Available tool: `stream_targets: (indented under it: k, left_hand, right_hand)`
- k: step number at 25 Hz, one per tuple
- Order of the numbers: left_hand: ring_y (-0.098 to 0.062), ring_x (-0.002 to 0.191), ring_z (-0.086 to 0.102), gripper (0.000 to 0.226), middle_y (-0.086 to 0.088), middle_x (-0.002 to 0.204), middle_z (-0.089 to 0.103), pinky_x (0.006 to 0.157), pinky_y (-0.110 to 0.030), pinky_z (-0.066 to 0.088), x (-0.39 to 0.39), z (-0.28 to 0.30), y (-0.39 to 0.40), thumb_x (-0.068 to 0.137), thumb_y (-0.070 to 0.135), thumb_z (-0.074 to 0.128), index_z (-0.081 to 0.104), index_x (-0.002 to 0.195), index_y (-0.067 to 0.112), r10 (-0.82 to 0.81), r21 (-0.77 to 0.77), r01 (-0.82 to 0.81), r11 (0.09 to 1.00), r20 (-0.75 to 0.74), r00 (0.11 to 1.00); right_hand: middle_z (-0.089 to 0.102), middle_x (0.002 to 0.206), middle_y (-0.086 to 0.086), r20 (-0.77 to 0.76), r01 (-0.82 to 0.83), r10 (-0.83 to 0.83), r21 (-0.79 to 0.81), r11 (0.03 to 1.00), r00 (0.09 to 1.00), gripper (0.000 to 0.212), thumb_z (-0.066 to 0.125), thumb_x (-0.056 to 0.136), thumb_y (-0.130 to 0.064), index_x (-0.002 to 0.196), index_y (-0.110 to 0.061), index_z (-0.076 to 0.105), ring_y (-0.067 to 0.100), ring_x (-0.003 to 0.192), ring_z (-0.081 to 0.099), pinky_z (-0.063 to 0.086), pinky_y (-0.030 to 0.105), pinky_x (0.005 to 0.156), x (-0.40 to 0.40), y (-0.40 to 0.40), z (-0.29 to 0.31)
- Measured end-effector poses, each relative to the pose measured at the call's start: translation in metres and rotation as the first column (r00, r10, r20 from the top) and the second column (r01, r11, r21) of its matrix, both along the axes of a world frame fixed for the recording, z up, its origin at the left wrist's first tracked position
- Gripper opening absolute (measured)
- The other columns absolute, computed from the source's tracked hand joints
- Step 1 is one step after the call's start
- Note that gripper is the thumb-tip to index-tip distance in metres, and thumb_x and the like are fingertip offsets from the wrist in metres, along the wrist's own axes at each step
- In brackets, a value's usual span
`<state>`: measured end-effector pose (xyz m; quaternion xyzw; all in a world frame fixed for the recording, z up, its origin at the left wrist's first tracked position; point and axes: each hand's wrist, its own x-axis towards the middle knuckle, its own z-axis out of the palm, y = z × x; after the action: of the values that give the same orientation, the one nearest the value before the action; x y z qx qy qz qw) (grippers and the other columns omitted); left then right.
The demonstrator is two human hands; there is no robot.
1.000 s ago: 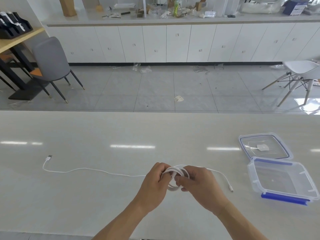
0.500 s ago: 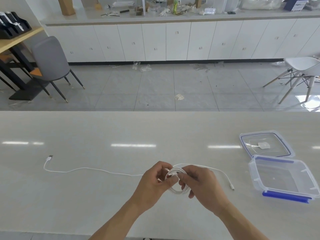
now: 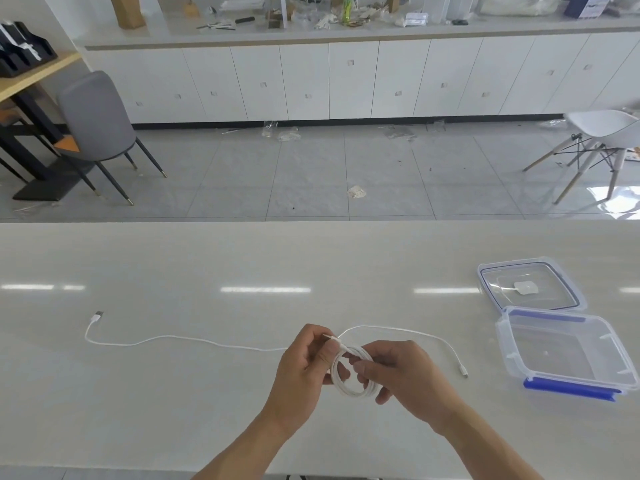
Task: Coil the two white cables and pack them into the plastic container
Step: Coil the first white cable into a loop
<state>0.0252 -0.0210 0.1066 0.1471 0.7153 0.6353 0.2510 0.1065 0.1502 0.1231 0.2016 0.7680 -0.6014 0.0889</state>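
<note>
Holding a small white coil (image 3: 353, 375) just above the surface (image 3: 207, 393), both hands work at the near centre. The left hand (image 3: 304, 372) has its fingers (image 3: 325, 353) closed on the coil's top left, where a short end of cable sticks out past the thumb; pinching there seems meant to keep the loops from springing apart. The right hand (image 3: 408, 375) has its fingers (image 3: 363, 367) closed around the coil's right side, one fingertip reaching through the ring, which steadies the bundle while the end is dealt with.

Two loose lengths show on the surface. One white cable (image 3: 173, 339) runs off to the left and ends in a USB plug (image 3: 97, 315). A second strand (image 3: 415, 332) arcs from the hands to the right and ends in a small connector (image 3: 464, 372). Whether these are the two ends of a single second cable passing behind the hands, or one of them a tail of the coil, cannot be told.

At the right stands one plastic container (image 3: 512, 344), clear with a blue clip along its near edge, open and with no cable in it, within easy reach for packing. Its one lid (image 3: 491, 271) lies just beyond it, touching or nearly so, with a small white tag inside.

Count: one finished or nearly finished coil, two loose lengths, one container, one lid. Nothing is packed yet.
</note>
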Motion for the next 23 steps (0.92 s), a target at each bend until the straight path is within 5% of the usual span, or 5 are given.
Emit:
stream_targets:
  k: [5,12,15,19,23]
  left_hand:
    - [-0.027,0.066,0.071,0.016,-0.013,0.087,0.074,0.063,-0.035,0.059,0.001,0.001,0.005,0.101,0.021,0.055,0.063,0.087,0.017,0.008,0.039,-0.018,0.999,0.243,0.97]
    - [-0.032,0.085,0.075,0.017,-0.013,0.095,0.076,0.07,-0.036,0.06,-0.007,-0.007,0.0,0.087,0.029,0.064,0.063,0.094,0.014,-0.107,0.093,0.078,0.993,0.364,0.925]
    - [-0.03,0.088,0.074,0.023,-0.01,0.095,0.075,0.072,-0.036,0.059,-0.009,-0.014,-0.003,0.081,0.031,0.067,0.066,0.097,0.015,-0.182,0.147,0.13,0.98,0.423,0.888]
    - [-0.032,0.094,0.075,0.023,-0.011,0.1,0.077,0.074,-0.034,0.06,-0.011,-0.027,-0.005,0.08,0.027,0.072,0.068,0.1,0.016,-0.224,0.14,0.181,0.973,0.424,0.878]
    - [-0.022,0.093,0.076,0.015,-0.006,0.098,0.08,0.072,-0.031,0.061,-0.004,-0.045,0.002,0.086,0.021,0.073,0.067,0.098,0.015,-0.257,0.028,0.268,0.963,0.392,0.883]
  right_hand:
    - [0.073,0.064,-0.008,-0.001,0.047,-0.047,0.02,0.999,0.999,0.014,0.075,0.086,-0.018,0.08,-0.028,0.082,0.005,0.052,0.06,0.053,0.018,0.054,0.004,0.004,-0.004]
    - [0.079,0.103,0.016,0.048,0.24,-0.242,-0.416,0.877,0.969,0.022,0.076,0.084,-0.007,0.105,-0.014,0.08,0.021,0.086,0.074,0.059,0.029,0.076,0.021,0.006,-0.017]
    - [0.078,0.106,0.017,0.057,0.287,-0.297,-0.486,0.826,0.953,0.024,0.074,0.086,-0.007,0.109,-0.01,0.078,0.024,0.09,0.074,0.06,0.031,0.076,0.027,0.001,-0.023]
    - [0.079,0.101,0.016,0.097,0.407,-0.408,-0.434,0.803,0.908,0.021,0.076,0.085,-0.005,0.105,-0.012,0.079,0.025,0.087,0.076,0.063,0.037,0.076,0.036,-0.005,-0.03]
    - [0.078,0.09,0.013,0.142,0.55,-0.532,-0.189,0.814,0.835,0.018,0.078,0.083,-0.002,0.093,-0.016,0.081,0.015,0.072,0.075,0.062,0.026,0.064,0.05,-0.011,-0.042]
